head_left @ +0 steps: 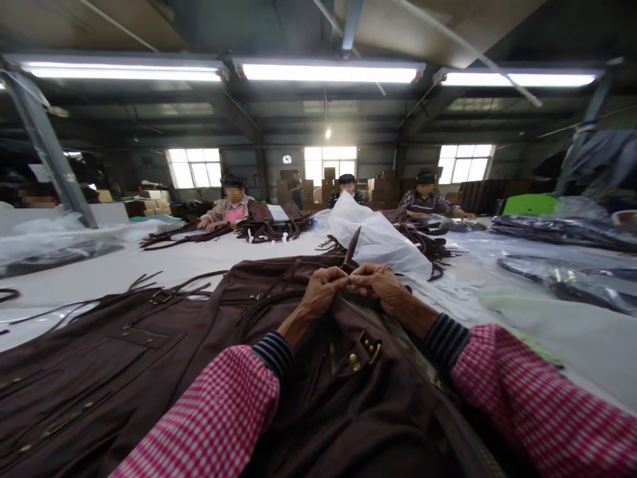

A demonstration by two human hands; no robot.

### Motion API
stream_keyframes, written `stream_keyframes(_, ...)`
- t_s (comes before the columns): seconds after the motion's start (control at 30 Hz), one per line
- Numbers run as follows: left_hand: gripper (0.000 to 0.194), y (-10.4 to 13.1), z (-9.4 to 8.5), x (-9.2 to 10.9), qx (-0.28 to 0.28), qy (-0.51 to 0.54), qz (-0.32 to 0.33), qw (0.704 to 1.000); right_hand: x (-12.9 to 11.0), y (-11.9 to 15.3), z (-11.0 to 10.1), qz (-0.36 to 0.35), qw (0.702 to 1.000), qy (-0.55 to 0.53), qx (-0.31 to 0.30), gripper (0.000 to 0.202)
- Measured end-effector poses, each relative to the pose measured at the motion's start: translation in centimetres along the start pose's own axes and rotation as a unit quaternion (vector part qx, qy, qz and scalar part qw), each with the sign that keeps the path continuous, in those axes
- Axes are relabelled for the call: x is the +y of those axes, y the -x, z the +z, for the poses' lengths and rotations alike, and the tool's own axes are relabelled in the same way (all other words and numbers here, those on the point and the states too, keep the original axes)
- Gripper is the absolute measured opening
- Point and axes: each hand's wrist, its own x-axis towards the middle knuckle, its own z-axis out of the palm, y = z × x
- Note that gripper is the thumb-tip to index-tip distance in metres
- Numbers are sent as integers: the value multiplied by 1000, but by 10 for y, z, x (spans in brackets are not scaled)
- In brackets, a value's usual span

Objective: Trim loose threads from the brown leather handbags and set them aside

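A dark brown garment [293,332] with brass-coloured buckles, zips and straps covers the near part of the table. My left hand [321,289] and my right hand [381,287] meet above its top edge, fingertips pinched together and nearly touching. What lies between the fingertips is too small to make out. A brown pointed strap end [353,244] sticks up just behind the hands. Below my right hand, a buckle and a round brass stud [354,358] show on the fabric.
Clear plastic sheeting [378,232] is heaped beyond my hands on the white table [199,255]. More brown garments [273,222] lie across it, near several people. Plastic-wrapped garments [562,229] and a bright green object [530,204] are at the right.
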Motion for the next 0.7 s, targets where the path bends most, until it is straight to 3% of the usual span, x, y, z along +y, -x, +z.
stream_keyframes(0.23, 30, 1, -2, -4, 12, -30, -3, 999, 12, 3, 16, -49, 997, -28, 55, 25)
stream_keyframes(0.33, 32, 0, -3, -3, 4, -48, 3, 999, 9, -3, 11, -52, 998, 0, 32, 24)
stream_keyframes(0.43, 30, -2, -6, 1, -15, -63, 9, 998, -11, -4, -11, -59, 994, 96, -3, 23)
stream_keyframes(0.57, 24, -6, -16, 14, -43, -111, 31, 992, -44, 20, -59, -143, 952, 267, 38, 26)
stream_keyframes(0.7, 34, -4, -20, 48, -37, -276, 87, 957, -43, 60, -96, -73, 892, 447, 13, 36)
